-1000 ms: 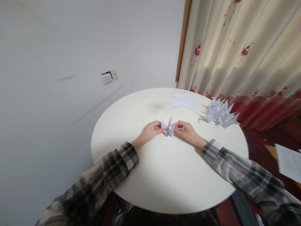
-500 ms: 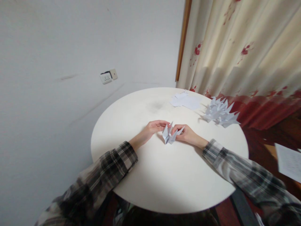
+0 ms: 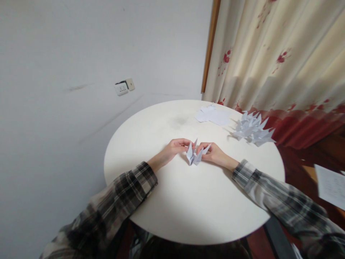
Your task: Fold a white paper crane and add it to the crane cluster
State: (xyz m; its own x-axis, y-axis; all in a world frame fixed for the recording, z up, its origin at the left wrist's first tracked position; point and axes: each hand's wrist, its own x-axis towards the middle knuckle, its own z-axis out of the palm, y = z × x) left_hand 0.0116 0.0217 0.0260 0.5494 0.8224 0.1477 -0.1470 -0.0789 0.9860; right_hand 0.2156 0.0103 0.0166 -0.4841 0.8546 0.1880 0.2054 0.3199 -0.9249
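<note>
Between my two hands a folded white paper crane (image 3: 192,157) stands at the middle of the round white table (image 3: 199,201), its points sticking upward. My left hand (image 3: 176,147) reaches in from the left, its fingers closed on the crane's far left side, with the fingertips partly behind the paper. From the right, my right hand (image 3: 211,154) pinches the crane's right side. The paper hides part of that hand's fingertips too.
Several finished paper cranes (image 3: 252,127) cluster at the table's right edge. White paper sheets (image 3: 215,116) lie at the back. Beyond are a wall with a socket (image 3: 122,89) and a flowered curtain (image 3: 256,54). Lower right, a printed sheet (image 3: 330,185) lies beside the table.
The crane's upright points have shifted very slightly to the left between my fingers. Both hands keep almost the same place and hold.
</note>
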